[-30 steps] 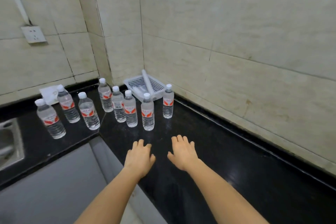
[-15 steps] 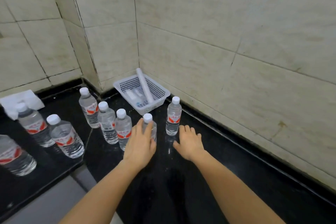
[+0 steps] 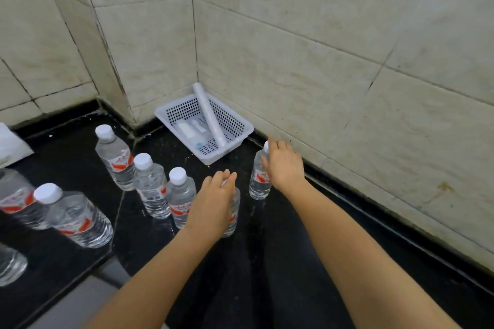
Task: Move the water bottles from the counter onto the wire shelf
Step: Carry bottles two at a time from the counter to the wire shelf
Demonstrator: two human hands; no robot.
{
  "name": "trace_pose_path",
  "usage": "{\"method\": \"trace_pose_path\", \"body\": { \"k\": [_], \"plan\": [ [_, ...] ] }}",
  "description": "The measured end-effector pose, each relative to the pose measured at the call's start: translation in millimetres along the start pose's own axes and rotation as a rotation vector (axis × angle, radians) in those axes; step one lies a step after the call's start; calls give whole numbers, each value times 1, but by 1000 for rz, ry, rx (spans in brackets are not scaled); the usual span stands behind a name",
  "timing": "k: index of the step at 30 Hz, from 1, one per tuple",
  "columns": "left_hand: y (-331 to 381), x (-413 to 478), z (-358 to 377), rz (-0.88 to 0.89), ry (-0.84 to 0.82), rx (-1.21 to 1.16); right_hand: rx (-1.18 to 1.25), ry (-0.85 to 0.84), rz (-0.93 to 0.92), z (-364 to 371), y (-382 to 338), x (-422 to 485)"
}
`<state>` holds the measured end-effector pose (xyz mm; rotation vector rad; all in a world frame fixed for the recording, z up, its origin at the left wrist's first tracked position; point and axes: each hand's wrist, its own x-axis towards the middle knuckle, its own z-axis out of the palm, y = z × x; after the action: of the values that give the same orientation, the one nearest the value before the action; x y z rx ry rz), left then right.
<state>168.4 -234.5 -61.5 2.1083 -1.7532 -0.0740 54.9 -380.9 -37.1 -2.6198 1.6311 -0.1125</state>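
Looking down from the head camera, we see a black counter [image 3: 294, 262] set in a corner of pale tiled walls [image 3: 307, 48], with both bare forearms reaching forward. Our left hand [image 3: 213, 201] lies over the top and near side of an upright water bottle [image 3: 233, 218], fingers curved around it; how firmly it grips we cannot tell. Our right hand [image 3: 284, 164] is at the right side of another upright bottle [image 3: 258, 181], fingers extended past its cap, palm touching or just beside it; whether it grips we cannot tell. To the left stand more capped bottles with red labels: one just beside the left hand [image 3: 179, 196], one behind it [image 3: 150, 185], one farther back [image 3: 115, 159], and a closer one [image 3: 73, 215] near the left edge. A white perforated basket [image 3: 235, 125] sits in the corner holding a white tube [image 3: 209, 115]. No wire shelf is in view
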Motion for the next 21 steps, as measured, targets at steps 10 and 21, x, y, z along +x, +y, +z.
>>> {"method": "trace_pose_path", "body": {
  "k": [10,21],
  "plan": [
    [-10,11,-21,2,-133,-155,321,84,116,11,0,-45],
    [0,-18,-28,184,-188,-31,233,22,102,25,20,-145]
  ]
}}
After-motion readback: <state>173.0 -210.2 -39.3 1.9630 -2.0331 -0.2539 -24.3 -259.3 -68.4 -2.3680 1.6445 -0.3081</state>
